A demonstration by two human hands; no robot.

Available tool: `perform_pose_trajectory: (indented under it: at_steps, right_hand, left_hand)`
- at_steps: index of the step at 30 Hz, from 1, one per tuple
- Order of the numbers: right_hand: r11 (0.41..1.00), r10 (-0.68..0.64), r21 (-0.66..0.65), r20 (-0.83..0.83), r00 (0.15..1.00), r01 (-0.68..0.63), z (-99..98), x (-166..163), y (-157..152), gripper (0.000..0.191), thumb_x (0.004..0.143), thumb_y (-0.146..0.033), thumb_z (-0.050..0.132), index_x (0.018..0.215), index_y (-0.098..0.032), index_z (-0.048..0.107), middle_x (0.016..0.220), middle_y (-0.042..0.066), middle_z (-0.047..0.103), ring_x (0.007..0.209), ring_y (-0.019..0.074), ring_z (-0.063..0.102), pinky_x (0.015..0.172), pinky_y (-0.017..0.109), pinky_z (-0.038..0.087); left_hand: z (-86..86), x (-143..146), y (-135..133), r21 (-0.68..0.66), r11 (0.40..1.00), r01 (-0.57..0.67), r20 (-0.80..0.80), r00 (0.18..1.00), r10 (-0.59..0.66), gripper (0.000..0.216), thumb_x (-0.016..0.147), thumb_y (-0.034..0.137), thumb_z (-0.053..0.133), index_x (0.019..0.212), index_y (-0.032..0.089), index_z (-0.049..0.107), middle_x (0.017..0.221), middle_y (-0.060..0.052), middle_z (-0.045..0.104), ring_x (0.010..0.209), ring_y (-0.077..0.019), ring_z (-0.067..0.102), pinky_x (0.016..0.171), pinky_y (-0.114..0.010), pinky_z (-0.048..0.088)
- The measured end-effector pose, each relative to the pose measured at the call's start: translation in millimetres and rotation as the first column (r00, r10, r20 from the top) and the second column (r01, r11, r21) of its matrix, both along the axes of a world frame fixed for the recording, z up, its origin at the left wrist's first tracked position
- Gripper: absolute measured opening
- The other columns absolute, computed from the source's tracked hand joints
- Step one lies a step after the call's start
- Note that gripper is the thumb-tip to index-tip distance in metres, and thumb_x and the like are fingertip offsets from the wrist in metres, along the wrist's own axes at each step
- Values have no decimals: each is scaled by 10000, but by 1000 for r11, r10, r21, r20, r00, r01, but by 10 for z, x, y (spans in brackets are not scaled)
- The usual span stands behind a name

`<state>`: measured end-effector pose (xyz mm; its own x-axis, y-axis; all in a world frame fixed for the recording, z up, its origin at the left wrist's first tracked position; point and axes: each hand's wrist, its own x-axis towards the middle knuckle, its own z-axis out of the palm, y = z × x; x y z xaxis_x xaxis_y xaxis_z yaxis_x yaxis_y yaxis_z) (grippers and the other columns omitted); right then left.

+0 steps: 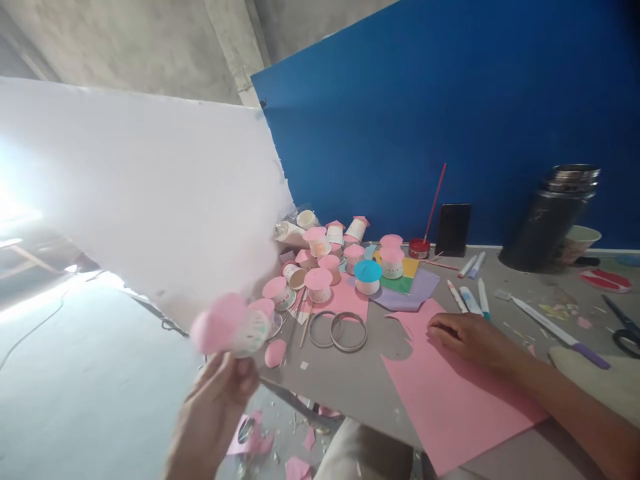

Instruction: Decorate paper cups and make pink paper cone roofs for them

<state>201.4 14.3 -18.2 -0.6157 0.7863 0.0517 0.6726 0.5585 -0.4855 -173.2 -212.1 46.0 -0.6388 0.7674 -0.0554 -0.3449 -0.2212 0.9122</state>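
Observation:
My left hand [217, 400] is raised in front of me and pinches a small paper cup with a pink round top [231, 328]; the cup is blurred. My right hand [470, 339] rests on a pink paper sheet [450, 393] that lies on the grey table [350, 380], its fingers curled loosely with nothing seen in them. A cluster of several similar pink-topped cups [330, 257] stands at the table's far left, and among them is one with a blue top [368, 275]. Two metal rings [339, 330] lie between the cups and the pink sheet.
Markers [470, 293], a craft knife [560, 330], scissors [625, 327] and a red paint pot with a stick [420, 247] lie on the table. A dark phone [453, 229] leans on the blue board [450, 107]. A black steel container [555, 217] stands at the right. Pink scraps litter the floor.

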Motion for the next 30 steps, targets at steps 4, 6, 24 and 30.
perform_pose_trajectory:
  at_steps: [4,6,24,30]
  right_hand:
    - [1000,-5,-20,33,999,5,57,-11,-29,340,964,-368,418,927,-258,737,1012,51,810,908,259,733,766,329,476]
    - [1000,-10,-16,36,999,10,87,1,-37,346,973,-365,415,935,-258,742,1026,55,808,918,257,731,770,326,476]
    - [999,26,-39,104,994,-22,66,32,-4,388,996,-388,378,963,-242,736,1042,92,798,926,288,716,783,371,469]
    - [999,37,-5,103,994,-36,37,43,5,386,1004,-372,382,969,-242,743,1047,94,803,926,291,726,777,370,476]
  left_hand:
    - [-311,389,461,-135,938,320,94,946,-310,365,701,375,911,811,158,638,649,13,575,507,-80,491,449,-183,355]
    - [-383,509,730,-150,904,400,146,913,-380,336,719,337,898,817,154,635,653,7,592,495,-78,497,434,-177,342]
    - [29,-3,1648,-18,947,321,256,917,-306,200,929,13,502,839,186,459,663,49,496,386,-22,349,347,-120,240]
    - [-81,-85,1814,-98,943,317,167,940,-299,201,882,102,626,818,188,457,624,56,520,367,-18,355,342,-118,174]
